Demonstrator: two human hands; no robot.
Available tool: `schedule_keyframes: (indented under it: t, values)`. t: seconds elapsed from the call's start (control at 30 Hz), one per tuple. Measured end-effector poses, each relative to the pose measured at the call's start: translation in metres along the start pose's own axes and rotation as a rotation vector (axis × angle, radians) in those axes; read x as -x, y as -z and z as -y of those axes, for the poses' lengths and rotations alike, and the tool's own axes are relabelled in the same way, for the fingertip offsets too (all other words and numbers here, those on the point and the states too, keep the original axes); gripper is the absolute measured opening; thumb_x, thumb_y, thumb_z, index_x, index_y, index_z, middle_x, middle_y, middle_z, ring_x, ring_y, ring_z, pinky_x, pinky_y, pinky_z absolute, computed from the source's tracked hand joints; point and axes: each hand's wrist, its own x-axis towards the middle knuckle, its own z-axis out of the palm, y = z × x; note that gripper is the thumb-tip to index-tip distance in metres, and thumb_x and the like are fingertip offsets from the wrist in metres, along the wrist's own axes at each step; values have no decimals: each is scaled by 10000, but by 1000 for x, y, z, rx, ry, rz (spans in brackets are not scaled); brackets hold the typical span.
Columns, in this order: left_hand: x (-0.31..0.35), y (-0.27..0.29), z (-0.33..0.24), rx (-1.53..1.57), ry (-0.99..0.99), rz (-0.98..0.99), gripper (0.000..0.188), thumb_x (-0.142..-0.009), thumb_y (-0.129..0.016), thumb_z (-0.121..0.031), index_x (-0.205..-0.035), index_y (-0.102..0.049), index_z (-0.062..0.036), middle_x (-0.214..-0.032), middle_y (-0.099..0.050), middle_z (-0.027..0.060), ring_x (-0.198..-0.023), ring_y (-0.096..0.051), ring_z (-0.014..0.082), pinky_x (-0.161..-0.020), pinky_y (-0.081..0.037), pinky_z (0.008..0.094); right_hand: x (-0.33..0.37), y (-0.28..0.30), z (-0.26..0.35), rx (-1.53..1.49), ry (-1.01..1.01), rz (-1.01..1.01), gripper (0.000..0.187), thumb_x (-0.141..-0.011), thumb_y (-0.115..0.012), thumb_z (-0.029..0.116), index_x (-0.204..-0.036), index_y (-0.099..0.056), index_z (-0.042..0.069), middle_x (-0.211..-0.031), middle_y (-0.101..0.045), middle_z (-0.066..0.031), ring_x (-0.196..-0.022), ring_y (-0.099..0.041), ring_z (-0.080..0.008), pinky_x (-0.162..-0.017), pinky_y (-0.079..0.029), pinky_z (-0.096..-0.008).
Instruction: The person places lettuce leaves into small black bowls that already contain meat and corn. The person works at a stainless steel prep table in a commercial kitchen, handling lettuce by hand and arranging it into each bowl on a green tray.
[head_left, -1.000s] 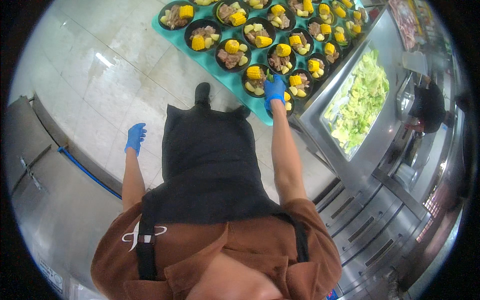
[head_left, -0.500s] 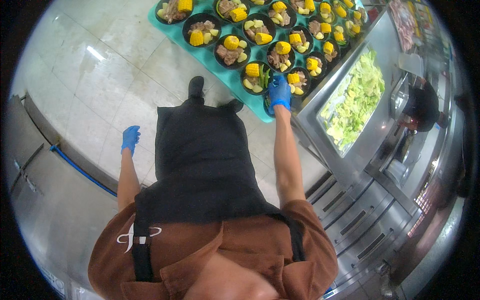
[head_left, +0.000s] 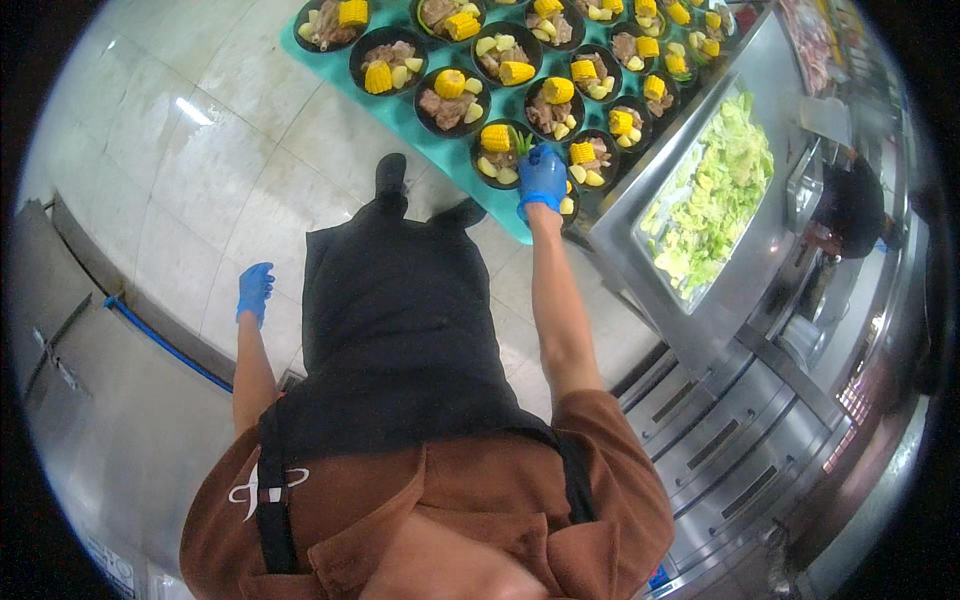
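My right hand [head_left: 543,182], in a blue glove, reaches over the near corner of a turquoise tray [head_left: 436,143]. Its fingers are closed around green beans [head_left: 523,144], whose tips poke out over a black bowl [head_left: 483,172]. That bowl holds yellow corn [head_left: 496,138], potato chunks and meat. Partly covered by the same hand is another bowl with potato pieces [head_left: 567,206]. Well away to the left, my gloved left hand [head_left: 255,290] hangs above the floor, fingers apart and holding nothing.
Several more filled bowls [head_left: 453,102] crowd the tray. To the right, a steel counter [head_left: 640,250] carries a pan of chopped green leaves [head_left: 715,200]. A person in dark clothes [head_left: 850,210] stands beyond it. Tiled floor [head_left: 250,180] and a steel cabinet [head_left: 130,420] lie left.
My right hand has shifted slightly left and up; bean tips now stick out by its fingers. The bowl beneath it shows more. The tray appears slightly farther left. My left hand remains low and empty.
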Motion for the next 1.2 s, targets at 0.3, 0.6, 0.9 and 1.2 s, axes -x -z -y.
schedule_keyframes:
  t: [0.3,0.6,0.9,1.2]
  values:
    - [6,-5,11,5,9,1,204,-872,-600,-249,-991,-682,-106,-734,-592,31,-551,-474,91,-485,-379,239,2,6,4,-146,-2,53,327,-763,-764,237,-980,-629,33,-925,-655,-183,-861,-633,-373,-770,-505,-445]
    - [8,-8,11,6,2,-15,199,-873,-598,-236,-996,-683,-105,-716,-587,30,-544,-472,89,-476,-374,238,-1,0,-4,-130,-32,5,260,-776,-734,189,-954,-672,10,-894,-702,-186,-825,-682,-327,-752,-521,-407]
    - [3,-18,14,-15,26,-3,221,-883,-581,-267,-1014,-684,-121,-741,-608,36,-545,-490,96,-481,-391,246,17,15,-3,-301,-181,-36,231,-810,-718,186,-954,-675,11,-909,-699,-163,-825,-664,-337,-763,-518,-426]
    - [2,-10,3,-26,-11,-23,214,-872,-588,-256,-994,-690,-113,-716,-597,33,-550,-492,104,-490,-394,257,-1,-3,-4,21,54,-96,265,-782,-709,199,-1009,-696,63,-931,-687,-167,-876,-650,-341,-787,-507,-430]
